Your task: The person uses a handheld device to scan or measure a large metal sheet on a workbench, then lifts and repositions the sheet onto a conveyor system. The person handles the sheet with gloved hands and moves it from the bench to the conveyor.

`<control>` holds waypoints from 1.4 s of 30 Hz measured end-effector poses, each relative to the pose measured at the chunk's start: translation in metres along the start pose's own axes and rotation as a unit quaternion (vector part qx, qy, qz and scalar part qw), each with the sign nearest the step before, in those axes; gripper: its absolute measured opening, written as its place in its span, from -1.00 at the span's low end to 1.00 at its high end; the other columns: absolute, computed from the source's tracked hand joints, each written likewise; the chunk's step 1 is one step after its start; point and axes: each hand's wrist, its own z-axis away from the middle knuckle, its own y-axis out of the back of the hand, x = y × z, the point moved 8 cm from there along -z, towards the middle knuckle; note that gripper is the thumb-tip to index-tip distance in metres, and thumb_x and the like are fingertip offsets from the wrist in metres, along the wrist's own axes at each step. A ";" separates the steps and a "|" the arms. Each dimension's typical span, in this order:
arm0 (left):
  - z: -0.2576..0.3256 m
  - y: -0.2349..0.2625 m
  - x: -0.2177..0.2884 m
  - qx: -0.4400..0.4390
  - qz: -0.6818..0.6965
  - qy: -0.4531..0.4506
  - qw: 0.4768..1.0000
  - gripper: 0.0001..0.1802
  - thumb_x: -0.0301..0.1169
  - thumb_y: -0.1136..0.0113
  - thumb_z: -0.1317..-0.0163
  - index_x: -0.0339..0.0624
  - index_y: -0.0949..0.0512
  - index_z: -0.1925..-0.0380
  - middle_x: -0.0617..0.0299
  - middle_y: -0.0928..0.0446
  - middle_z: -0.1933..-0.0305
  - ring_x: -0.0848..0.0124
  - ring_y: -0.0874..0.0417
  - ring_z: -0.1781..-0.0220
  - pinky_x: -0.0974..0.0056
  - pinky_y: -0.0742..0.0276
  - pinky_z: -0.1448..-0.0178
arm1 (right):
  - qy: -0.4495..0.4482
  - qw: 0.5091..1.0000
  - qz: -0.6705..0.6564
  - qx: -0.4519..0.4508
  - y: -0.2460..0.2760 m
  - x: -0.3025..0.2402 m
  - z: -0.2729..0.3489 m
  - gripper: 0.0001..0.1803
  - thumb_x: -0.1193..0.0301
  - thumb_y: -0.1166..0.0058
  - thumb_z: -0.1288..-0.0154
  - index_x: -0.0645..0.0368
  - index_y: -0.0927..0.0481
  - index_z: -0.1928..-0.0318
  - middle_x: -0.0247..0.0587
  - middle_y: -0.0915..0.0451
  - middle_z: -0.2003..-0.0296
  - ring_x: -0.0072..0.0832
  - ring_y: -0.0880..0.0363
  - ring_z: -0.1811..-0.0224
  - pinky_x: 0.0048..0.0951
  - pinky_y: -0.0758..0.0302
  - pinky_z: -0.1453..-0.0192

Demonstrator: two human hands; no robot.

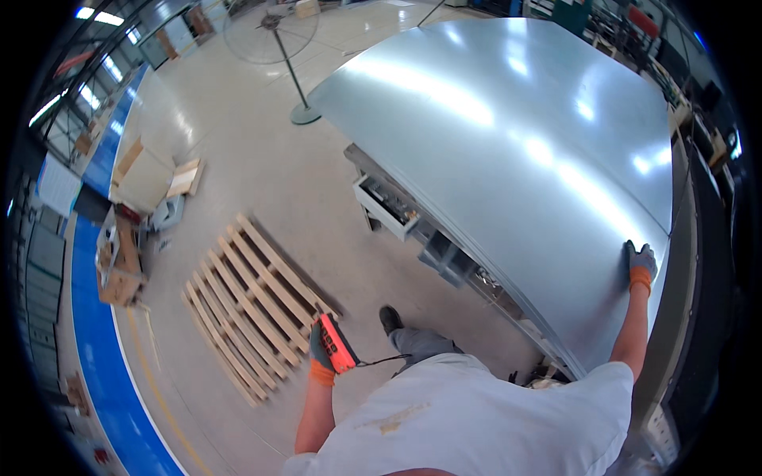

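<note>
My left hand (322, 353), in a grey and orange glove, grips an orange handheld remote controller (337, 344) with a thin cable trailing to my body. It hangs beside my hip above the floor. My right hand (640, 260), gloved the same way, lies flat on a large shiny metal sheet (508, 151) near its right edge. The sheet spans the upper right of the view and rests above a workbench.
A wooden pallet (250, 305) lies on the pale floor to my left. A standing fan (274, 32) is at the far end. Cardboard boxes (123, 274) and a blue floor strip (95, 357) run along the left. A white drawer (385, 210) sticks out under the sheet.
</note>
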 end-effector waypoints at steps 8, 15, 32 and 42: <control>-0.105 0.027 0.145 0.030 0.036 -0.009 0.999 -0.52 0.05 -0.14 -0.46 -0.04 -0.62 -0.12 0.26 -0.71 0.25 0.36 -0.72 0.38 0.22 -0.72 0.34 | 0.086 0.992 -0.049 0.077 0.050 -0.292 0.037 -0.14 -0.32 -0.11 -0.26 -0.03 -0.51 -0.38 -0.12 -0.45 -0.41 -0.21 -0.31 -0.51 0.01 -0.31 -0.49; -0.262 0.003 0.265 0.008 -0.001 -0.019 1.000 -0.54 0.05 -0.12 -0.47 -0.05 -0.65 -0.06 0.26 -0.71 0.24 0.36 -0.72 0.32 0.25 -0.71 0.24 | 0.211 0.961 -0.175 -0.037 0.082 -0.582 0.114 -0.14 -0.26 -0.16 -0.28 -0.08 -0.44 -0.45 -0.13 -0.29 -0.53 -0.16 -0.06 -0.64 0.01 0.02 -0.66; -0.743 -0.267 0.652 -0.106 -0.140 0.143 0.974 -0.52 0.01 -0.12 -0.48 -0.02 -0.60 -0.20 0.32 -0.72 0.14 0.39 -0.73 0.27 0.20 -0.74 0.18 | -0.063 0.996 -0.043 0.056 0.107 -0.855 0.165 -0.15 -0.22 -0.13 -0.34 -0.24 -0.29 -0.55 -0.10 -0.16 -0.59 -0.11 -0.02 -0.66 0.01 0.11 -0.69; -0.994 -0.505 0.639 -0.247 -0.289 0.277 0.883 -0.47 0.01 -0.10 -0.50 -0.12 -0.58 -0.24 0.26 -0.73 0.03 0.43 -0.75 0.14 0.22 -0.74 0.04 | -0.258 0.966 0.021 0.022 0.090 -0.872 0.148 -0.34 -0.16 0.14 -0.52 -0.42 -0.26 -0.56 -0.09 -0.21 -0.57 -0.10 -0.12 -0.61 0.03 -0.03 -0.64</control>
